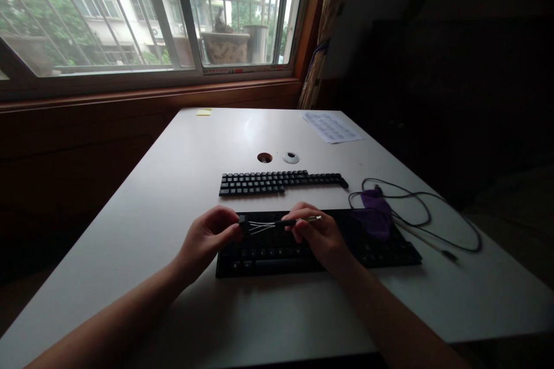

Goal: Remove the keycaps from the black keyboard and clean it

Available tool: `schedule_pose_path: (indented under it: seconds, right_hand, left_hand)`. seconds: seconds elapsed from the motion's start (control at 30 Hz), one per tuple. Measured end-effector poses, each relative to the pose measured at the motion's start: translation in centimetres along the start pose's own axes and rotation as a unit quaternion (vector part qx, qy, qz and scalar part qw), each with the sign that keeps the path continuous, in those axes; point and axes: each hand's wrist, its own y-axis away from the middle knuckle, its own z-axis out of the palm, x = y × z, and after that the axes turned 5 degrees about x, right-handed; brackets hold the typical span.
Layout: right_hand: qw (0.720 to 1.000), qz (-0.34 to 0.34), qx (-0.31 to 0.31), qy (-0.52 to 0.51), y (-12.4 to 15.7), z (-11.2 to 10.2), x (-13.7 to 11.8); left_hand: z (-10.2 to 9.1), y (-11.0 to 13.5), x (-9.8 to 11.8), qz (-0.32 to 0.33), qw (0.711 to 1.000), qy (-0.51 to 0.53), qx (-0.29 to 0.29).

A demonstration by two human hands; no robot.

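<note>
Above the keyboard, my right hand pinches the dark handle of a wire keycap puller, which lies level and points left. Its thin pale wires run to a small black keycap, closed between the fingertips of my left hand. Whether the wires hook around the keycap is too small to tell. Beneath both hands lies a black keyboard, with some keycaps on its front rows; its middle is dark and partly hidden by my hands. Behind it, loose black keycaps stand in tight rows on the white table.
A purple cloth rests on the keyboard's right end, beside a looping black cable with a plug. Farther back are a round table hole, a white ring-shaped cover, printed paper and yellow sticky notes.
</note>
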Motion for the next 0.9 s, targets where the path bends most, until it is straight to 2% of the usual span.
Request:
schedule_pose_path:
  seconds: [0.1,0.17,0.3,0.4,0.53,0.63,0.9]
  right_hand:
    - [0.997,-0.039,0.045,0.046,-0.1,0.2,-0.6]
    - [0.994,-0.059,0.052,0.079,-0.1,0.4,-0.8]
    - [0.983,-0.102,-0.016,0.153,0.2,0.9,-0.6]
    - [0.965,-0.13,-0.089,0.211,0.4,1.3,0.0]
    - [0.938,-0.149,-0.156,0.272,0.5,1.8,0.5]
    - [0.928,-0.147,-0.183,0.288,0.5,1.9,0.6]
    - [0.932,-0.142,-0.193,0.271,0.6,1.6,0.7]
  left_hand:
    - [0.2,0.2,0.1,0.027,0.999,-0.039,0.003]
    - [0.4,0.5,0.2,0.068,0.993,-0.096,0.0]
    - [0.6,0.7,-0.1,0.133,0.973,-0.189,-0.012]
    - [0.7,0.6,-0.4,0.167,0.957,-0.236,-0.015]
    - [0.8,0.4,-0.4,0.203,0.939,-0.276,-0.014]
    - [0.8,0.5,-0.4,0.213,0.933,-0.291,-0.009]
    - [0.8,0.5,-0.6,0.224,0.931,-0.288,-0.009]
